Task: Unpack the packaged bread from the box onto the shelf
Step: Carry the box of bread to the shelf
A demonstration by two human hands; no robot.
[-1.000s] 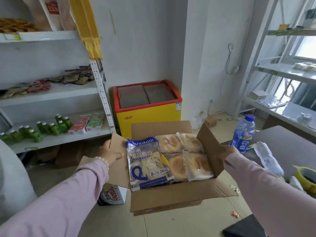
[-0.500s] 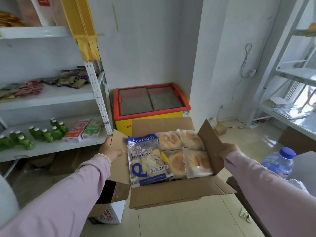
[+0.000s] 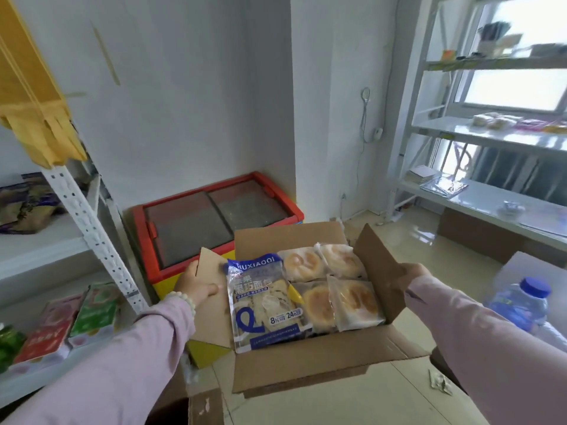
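Note:
I hold an open cardboard box (image 3: 310,368) in the air in front of me. My left hand (image 3: 196,285) grips its left flap and my right hand (image 3: 409,273) grips its right flap. Inside lie a blue-and-white bag of sliced bread (image 3: 264,302) on the left and several clear packs of round buns (image 3: 334,289) on the right. A white shelf unit (image 3: 487,134) stands at the right by the window, with a few bread packs (image 3: 491,120) on one level. Another white shelf rack (image 3: 89,222) stands at the left.
A red-and-yellow chest freezer (image 3: 214,219) stands against the wall ahead. Snack packets (image 3: 27,204) and juice cartons (image 3: 76,320) fill the left rack. A water bottle (image 3: 521,302) stands at the right. A cardboard box (image 3: 478,237) sits under the right shelf; another lies below my arms.
The view has swung right and nearer to the freezer and the window shelf. The box has come along with both hands still holding its flaps.

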